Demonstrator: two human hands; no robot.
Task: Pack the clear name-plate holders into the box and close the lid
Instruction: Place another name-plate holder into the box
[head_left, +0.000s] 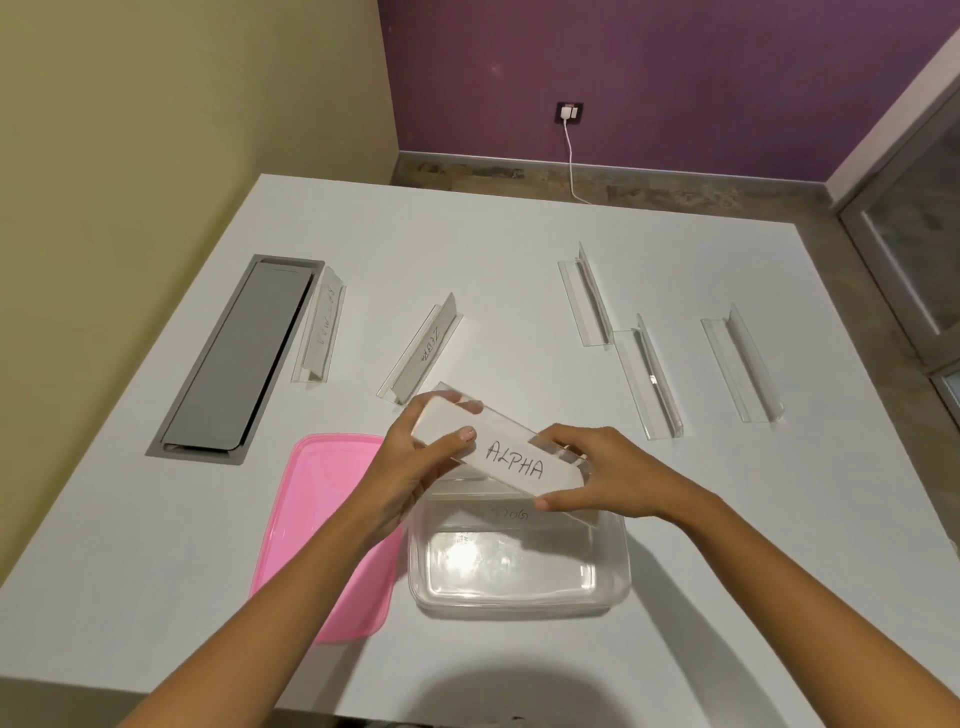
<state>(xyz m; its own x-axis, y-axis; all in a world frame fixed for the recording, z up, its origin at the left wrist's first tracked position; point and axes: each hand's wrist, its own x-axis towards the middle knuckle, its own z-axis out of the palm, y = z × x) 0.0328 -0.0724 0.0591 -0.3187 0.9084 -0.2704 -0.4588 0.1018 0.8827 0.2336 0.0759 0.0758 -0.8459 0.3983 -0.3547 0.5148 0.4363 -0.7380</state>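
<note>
One head-worn camera looks forward and steeply down, close over the white table (519, 249) toward the far wall.

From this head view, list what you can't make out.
- Box contents: one holder lies inside; both hands and the ALPHA holder cover the far end, so any others are hidden.
- That inner holder's label: too faint to read.
- Lid: right edge hidden by the left hand and forearm.
- Right hand: fingertips hidden behind the ALPHA holder.
- Three right-side holders: labels not visible.
</note>
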